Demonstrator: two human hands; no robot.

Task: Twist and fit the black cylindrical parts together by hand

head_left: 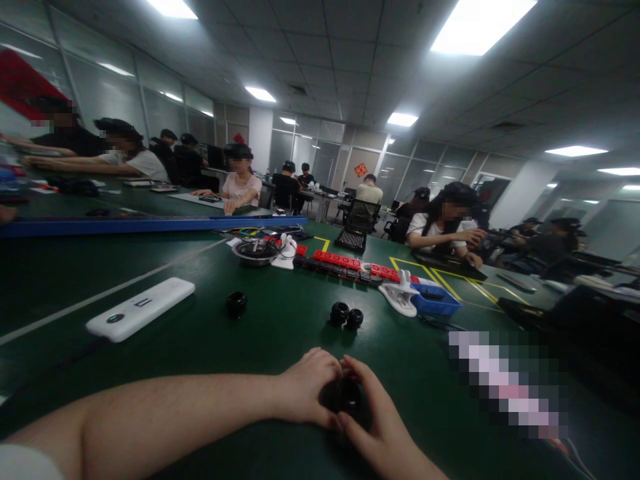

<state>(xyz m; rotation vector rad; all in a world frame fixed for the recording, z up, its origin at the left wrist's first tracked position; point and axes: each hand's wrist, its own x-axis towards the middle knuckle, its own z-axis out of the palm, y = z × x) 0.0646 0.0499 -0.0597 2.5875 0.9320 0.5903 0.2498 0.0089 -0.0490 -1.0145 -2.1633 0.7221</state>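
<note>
Across the green table (280, 333), handling appears partway: one black piece is in hand and three others stand loose. Whether the loose three are finished or untouched cannot be told.

The left hand (310, 387) and the right hand (380, 420) face each other at the near side, fingers and thumbs curled, both gripping the held black piece (350, 397) between them. Their fingers cover part of it, so its condition cannot be verified. Beyond them, a pair of black pieces (339, 313) stand side by side; a single black piece (237, 305) sits well apart to the left.

Surroundings, by size: a long blue rail (150, 227) lies across the far left; a blurred pinkish item (505, 383) lies to the right; a white device (145, 310) lies at left; a red strip (345, 259) runs behind the loose pieces; then a blue tray (437, 303), a metal bowl (242, 256) and a white clip (400, 299) beside the tray. No obstruction is seen between the hands and the pair
</note>
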